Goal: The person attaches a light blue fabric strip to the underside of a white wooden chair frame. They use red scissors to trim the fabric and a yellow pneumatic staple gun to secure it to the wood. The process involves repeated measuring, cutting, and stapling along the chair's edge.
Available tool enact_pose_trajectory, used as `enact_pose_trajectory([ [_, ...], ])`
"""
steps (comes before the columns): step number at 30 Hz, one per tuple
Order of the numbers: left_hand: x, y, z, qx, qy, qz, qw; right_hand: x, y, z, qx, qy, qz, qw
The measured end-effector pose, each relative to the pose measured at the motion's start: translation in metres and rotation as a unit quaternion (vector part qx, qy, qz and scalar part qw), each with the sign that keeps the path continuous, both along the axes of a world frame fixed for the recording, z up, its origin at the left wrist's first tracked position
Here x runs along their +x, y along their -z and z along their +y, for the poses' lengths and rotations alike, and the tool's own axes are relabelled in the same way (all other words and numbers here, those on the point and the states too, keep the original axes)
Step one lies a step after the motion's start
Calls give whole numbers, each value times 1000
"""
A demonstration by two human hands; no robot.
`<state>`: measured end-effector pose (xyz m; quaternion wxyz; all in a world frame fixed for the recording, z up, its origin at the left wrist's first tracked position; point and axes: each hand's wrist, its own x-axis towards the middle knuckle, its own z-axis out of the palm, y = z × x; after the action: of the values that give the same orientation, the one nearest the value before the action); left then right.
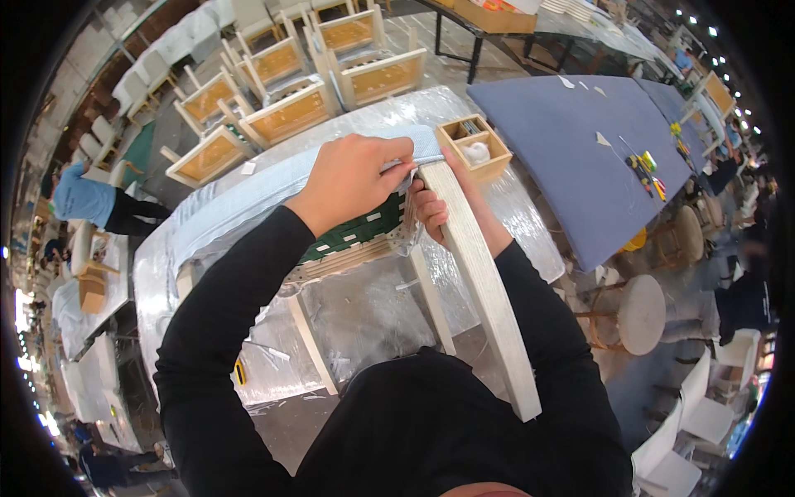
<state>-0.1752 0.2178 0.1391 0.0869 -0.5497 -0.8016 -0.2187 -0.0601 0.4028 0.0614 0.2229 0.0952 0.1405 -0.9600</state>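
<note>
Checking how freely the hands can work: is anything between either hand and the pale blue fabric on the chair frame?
Nothing visible. The left hand already pinches the pale blue fabric at the frame's corner, and the right hand holds the whitewashed chair leg right beside it.

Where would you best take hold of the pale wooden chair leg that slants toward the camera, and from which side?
Take the pale chair leg on its bare middle stretch, coming from the person's right. The long flat faces there suit a wrap-around grip. Its top end is crowded by the right hand, the left hand and the light blue fabric, while frame parts lie on its left.
</note>
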Motion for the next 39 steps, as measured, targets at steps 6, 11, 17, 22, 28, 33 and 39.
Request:
enact_pose_trajectory([
  [6,-8,7,-2,60,48,-45,996,15,-12,37,752,160,-3,639],
  [11,-7,12,1,46,50,-31,997,-12,-21,11,597,249,180,741],
  [17,-48,-48,-31,-135,158,-160,965,-15,-10,15,573,241,197,758],
  [22,-104,-15,-86,-77,85,-53,992,-32,-3,15,580,232,231,746],
  [28,-4,-22,-94,-223,123,123,959,-30,22,27,695,270,230,626],
  [33,32,11,-170,-290,118,-12,950,-32,16,21,637,292,199,686],
  [39,-10,-48,-296,-247,217,-39,944,-27,12,15,594,293,183,727],
])
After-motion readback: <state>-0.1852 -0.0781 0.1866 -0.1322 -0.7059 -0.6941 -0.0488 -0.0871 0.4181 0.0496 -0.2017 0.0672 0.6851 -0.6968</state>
